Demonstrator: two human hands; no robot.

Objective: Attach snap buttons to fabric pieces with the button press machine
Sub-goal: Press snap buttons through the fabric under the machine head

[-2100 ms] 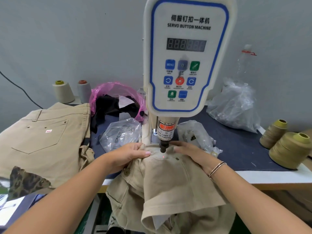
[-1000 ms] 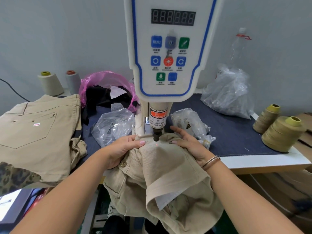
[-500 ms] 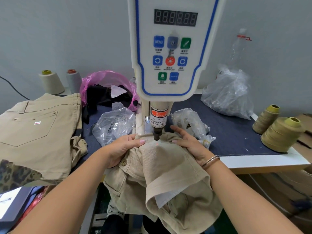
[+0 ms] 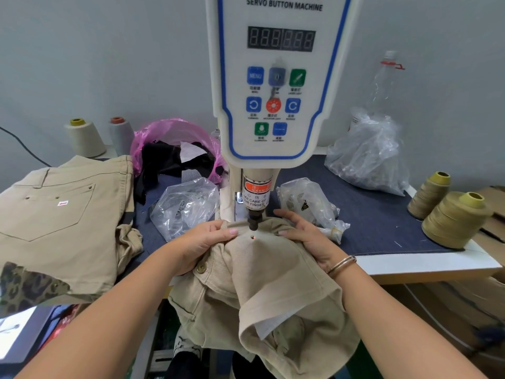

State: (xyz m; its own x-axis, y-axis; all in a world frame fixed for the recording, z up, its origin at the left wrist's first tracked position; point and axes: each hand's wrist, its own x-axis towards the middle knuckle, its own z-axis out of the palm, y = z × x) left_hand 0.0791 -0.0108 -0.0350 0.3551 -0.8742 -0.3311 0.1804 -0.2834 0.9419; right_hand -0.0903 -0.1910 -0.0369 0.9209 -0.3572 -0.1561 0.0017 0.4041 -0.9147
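Fabric (image 4: pixel 262 272) lies bunched under the press head (image 4: pixel 253 224), draped off the bench (image 4: pixel 426 262). Left hand (image 4: pixel 199 243) pinches its fold; right hand (image 4: pixel 307 236) rests flat, fingers straight. Both sit just beside the punch, so fingertips risk being struck, and any slack could shift the laser dot (image 4: pixel 253 237) off target.

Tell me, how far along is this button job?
Done: a tan pair lies aside on the left. In hand: both hands, left hand and right hand, hold tan trousers under the press head, a small stud already showing. Left: cannot tell how many more.
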